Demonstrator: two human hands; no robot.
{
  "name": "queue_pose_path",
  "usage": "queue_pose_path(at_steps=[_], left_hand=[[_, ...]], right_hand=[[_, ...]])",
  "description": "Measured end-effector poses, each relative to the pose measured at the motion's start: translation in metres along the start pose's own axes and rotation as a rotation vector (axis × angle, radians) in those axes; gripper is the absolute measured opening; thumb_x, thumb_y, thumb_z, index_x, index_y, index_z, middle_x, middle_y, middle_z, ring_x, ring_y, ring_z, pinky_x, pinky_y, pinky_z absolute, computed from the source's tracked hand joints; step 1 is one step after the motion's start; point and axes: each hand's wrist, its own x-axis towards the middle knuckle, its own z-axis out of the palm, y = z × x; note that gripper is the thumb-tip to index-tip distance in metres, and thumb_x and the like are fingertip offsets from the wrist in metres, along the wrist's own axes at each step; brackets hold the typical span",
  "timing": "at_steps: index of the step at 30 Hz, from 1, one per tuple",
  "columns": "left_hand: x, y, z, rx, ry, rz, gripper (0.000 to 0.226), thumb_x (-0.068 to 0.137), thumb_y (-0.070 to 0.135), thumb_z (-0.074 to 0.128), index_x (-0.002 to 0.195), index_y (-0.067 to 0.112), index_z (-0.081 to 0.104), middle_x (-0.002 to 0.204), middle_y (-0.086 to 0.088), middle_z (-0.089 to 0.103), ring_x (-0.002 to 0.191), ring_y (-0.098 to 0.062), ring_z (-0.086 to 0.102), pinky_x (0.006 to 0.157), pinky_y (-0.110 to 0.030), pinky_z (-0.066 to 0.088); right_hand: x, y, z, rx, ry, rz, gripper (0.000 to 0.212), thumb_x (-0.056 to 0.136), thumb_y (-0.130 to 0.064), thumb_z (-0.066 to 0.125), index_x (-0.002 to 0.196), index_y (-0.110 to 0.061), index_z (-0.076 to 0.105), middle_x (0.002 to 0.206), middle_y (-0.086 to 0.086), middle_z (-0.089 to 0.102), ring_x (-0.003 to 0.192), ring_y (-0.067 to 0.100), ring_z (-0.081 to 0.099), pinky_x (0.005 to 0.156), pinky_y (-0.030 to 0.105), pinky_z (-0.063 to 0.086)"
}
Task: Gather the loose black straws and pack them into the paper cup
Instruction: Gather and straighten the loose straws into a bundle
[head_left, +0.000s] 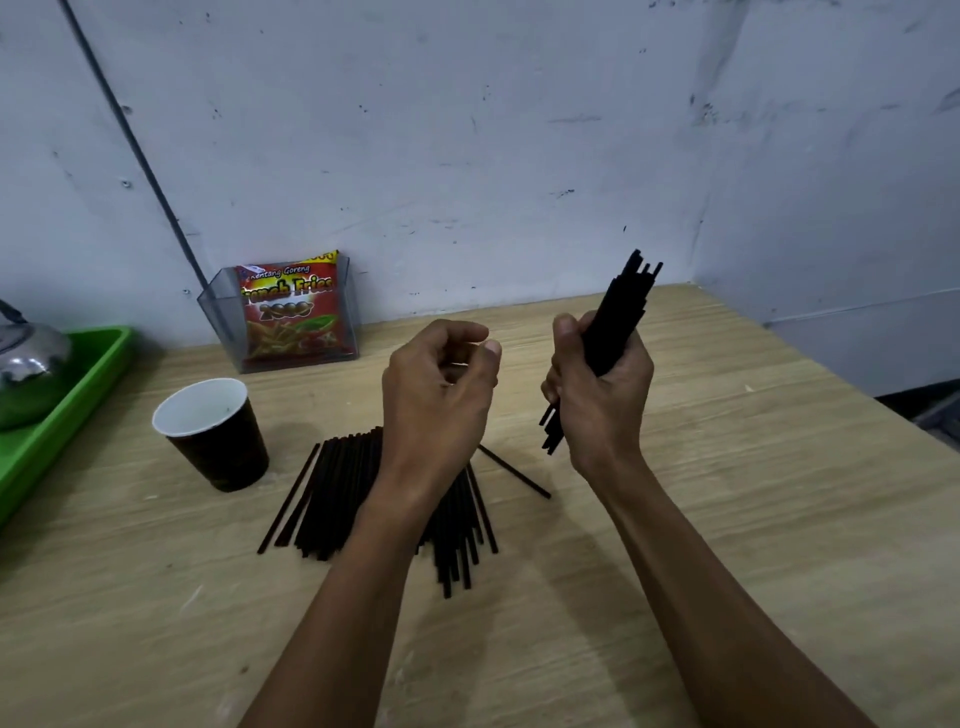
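My right hand (602, 395) is raised above the table, shut around a bundle of black straws (621, 317) that sticks up past my fingers and out below my palm. My left hand (436, 384) hovers beside it with fingers curled and apart, holding nothing. Under my left wrist a pile of loose black straws (337, 493) lies fanned on the wooden table, partly hidden by my forearm. One stray straw (514, 470) lies to the pile's right. The paper cup (213, 434), dark outside and white inside, stands upright and empty to the left of the pile.
A clear plastic holder with a red French fries snack packet (288, 312) stands against the wall behind the cup. A green tray (57, 415) holding a metal kettle (26, 358) sits at the far left. The table's edge (831, 364) runs diagonally on the right.
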Motion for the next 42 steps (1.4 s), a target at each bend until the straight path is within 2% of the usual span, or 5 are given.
queue_pose_path(at_steps=[9, 14, 22, 36, 42], left_hand=[[-0.003, 0.011, 0.025, -0.05, -0.082, 0.038, 0.024, 0.1, 0.031, 0.051, 0.121, 0.023, 0.06, 0.1, 0.006, 0.071, 0.096, -0.009, 0.068, 0.079, -0.031, 0.054], [0.005, 0.031, 0.03, 0.045, -0.173, 0.157, 0.041, 0.102, 0.038, 0.043, 0.143, 0.031, 0.044, 0.129, 0.015, 0.057, 0.119, 0.009, 0.051, 0.093, -0.008, 0.039], [0.0, 0.013, 0.031, 0.596, -0.662, 0.169, 0.061, 0.1, 0.054, 0.024, 0.154, 0.026, 0.028, 0.163, 0.008, 0.023, 0.15, -0.005, 0.015, 0.123, -0.031, 0.014], [0.001, 0.0, 0.022, 0.608, -0.666, 0.224, 0.065, 0.096, 0.061, 0.03, 0.152, 0.027, 0.033, 0.163, 0.015, 0.019, 0.15, -0.002, 0.016, 0.121, -0.038, 0.024], [0.008, 0.01, -0.014, 0.392, -0.248, 0.216, 0.045, 0.099, 0.045, 0.046, 0.136, 0.022, 0.056, 0.13, 0.01, 0.061, 0.118, 0.002, 0.056, 0.096, -0.013, 0.042]], right_hand=[[-0.013, 0.033, -0.002, -0.218, -0.086, -0.017, 0.019, 0.091, -0.028, 0.066, 0.081, -0.018, 0.054, 0.066, 0.01, 0.052, 0.058, 0.026, 0.047, 0.055, 0.048, 0.045], [-0.018, 0.042, -0.005, -0.268, -0.129, -0.044, 0.023, 0.089, -0.025, 0.066, 0.087, -0.004, 0.056, 0.073, 0.02, 0.058, 0.065, 0.036, 0.052, 0.057, 0.044, 0.045], [-0.019, 0.067, -0.013, -0.546, -0.192, -0.067, 0.013, 0.096, -0.028, 0.06, 0.095, -0.015, 0.063, 0.077, -0.003, 0.069, 0.075, 0.009, 0.067, 0.059, 0.022, 0.051], [-0.017, 0.057, -0.017, -0.477, -0.259, -0.003, 0.012, 0.092, -0.014, 0.062, 0.084, -0.006, 0.062, 0.069, 0.005, 0.067, 0.065, 0.021, 0.065, 0.053, 0.032, 0.05], [-0.019, 0.042, -0.014, -0.328, -0.229, 0.176, 0.024, 0.087, -0.029, 0.071, 0.074, -0.036, 0.054, 0.053, -0.024, 0.058, 0.052, -0.005, 0.052, 0.058, 0.02, 0.04]])
